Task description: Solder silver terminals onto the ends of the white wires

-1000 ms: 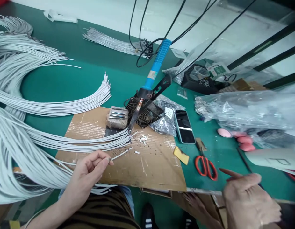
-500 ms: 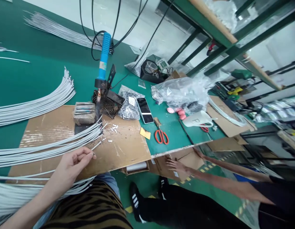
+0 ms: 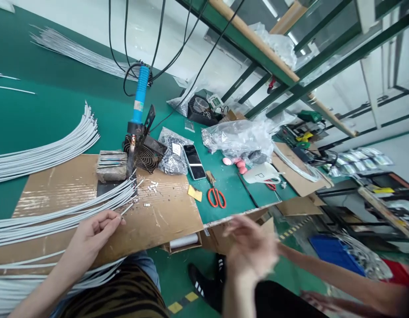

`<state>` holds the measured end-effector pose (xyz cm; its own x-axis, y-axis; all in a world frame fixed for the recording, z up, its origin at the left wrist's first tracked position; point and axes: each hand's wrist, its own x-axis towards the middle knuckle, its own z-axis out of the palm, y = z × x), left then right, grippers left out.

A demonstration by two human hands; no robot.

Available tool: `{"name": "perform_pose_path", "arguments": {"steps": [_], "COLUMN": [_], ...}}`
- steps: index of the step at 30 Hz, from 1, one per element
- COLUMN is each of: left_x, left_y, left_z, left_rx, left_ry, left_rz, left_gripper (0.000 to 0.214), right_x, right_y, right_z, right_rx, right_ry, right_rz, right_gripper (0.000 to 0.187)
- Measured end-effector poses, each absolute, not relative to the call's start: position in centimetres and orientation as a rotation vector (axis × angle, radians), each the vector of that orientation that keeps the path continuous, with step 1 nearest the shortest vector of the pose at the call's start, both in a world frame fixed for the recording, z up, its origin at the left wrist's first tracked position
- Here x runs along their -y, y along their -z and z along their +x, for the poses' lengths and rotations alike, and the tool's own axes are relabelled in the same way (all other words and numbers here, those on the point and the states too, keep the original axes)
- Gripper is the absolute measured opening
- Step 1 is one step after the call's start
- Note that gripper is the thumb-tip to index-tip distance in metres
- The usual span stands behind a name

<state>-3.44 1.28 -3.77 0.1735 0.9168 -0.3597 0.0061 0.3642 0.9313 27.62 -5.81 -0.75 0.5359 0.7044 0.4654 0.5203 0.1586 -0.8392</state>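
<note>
My left hand point(image 3: 97, 233) is closed in a pinch low over the cardboard sheet point(image 3: 171, 221). The end of a white cable point(image 3: 127, 209) sticks out past its fingertips. Just beyond lies a bundle of white cables point(image 3: 75, 214), their tips by the soldering iron point(image 3: 138, 106), which has a blue handle and is held upright. Small white pieces point(image 3: 153, 187) lie near those tips. My right hand point(image 3: 252, 251) is raised in front of the table edge, smeared by motion, so its fingers cannot be made out.
Orange-handled scissors point(image 3: 217, 197), a phone point(image 3: 194, 162) and a yellow sponge piece point(image 3: 195, 193) lie right of the cardboard. A white jug point(image 3: 261, 173) stands farther right. A co-worker's arm point(image 3: 337, 274) reaches in from the right. More cables point(image 3: 52, 148) lie at left.
My right hand has come into view from below, in front of the co-worker. The co-worker's hands have drawn back from the cardboard box. My left hand keeps its pinch; the view has shifted slightly.
</note>
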Motion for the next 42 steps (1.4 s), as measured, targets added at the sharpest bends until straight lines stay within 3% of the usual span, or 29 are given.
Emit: {"name": "perform_pose_path", "arguments": {"steps": [2,5,8,23,28,35,42], "left_x": [-1.2,-1.3,-1.3,-1.3,-1.5,-1.6,-1.3], "left_y": [3.4,3.3,3.4,3.0,2.6,2.6,2.5], "left_z": [-3.3,-3.3,-3.5,-3.9,-3.8,-4.0,-3.7], "left_rx": [-1.246,-1.269,-1.265,-1.26,-1.214,-1.158,-1.174], "left_ry": [-0.83,-0.795,-0.766,-0.702,-0.72,-0.716,-0.795], "left_rz": [0.958,0.923,0.896,0.86,0.782,0.715,0.658], "left_gripper": [0.05,0.054,0.052,0.056,0.058,0.056,0.053], "right_x": [5.4,4.7,3.3,0.5,-0.3,-2.3,-3.9], "right_y": [3.3,5.9,6.7,6.9,6.4,4.7,4.6], "right_z": [24.7,20.3,17.8,17.3,19.6,29.4,31.1], "right_rx": [1.303,1.528,1.574,1.001,1.065,0.918,0.83], "right_ry": [-0.231,-0.284,-0.312,-0.627,-0.599,-0.066,-0.206], "right_rz": [-1.441,-1.338,-1.268,-1.523,-1.624,-2.064,-2.155], "right_gripper": [0.025,0.047,0.05,0.063,0.049,0.045,0.038]}}
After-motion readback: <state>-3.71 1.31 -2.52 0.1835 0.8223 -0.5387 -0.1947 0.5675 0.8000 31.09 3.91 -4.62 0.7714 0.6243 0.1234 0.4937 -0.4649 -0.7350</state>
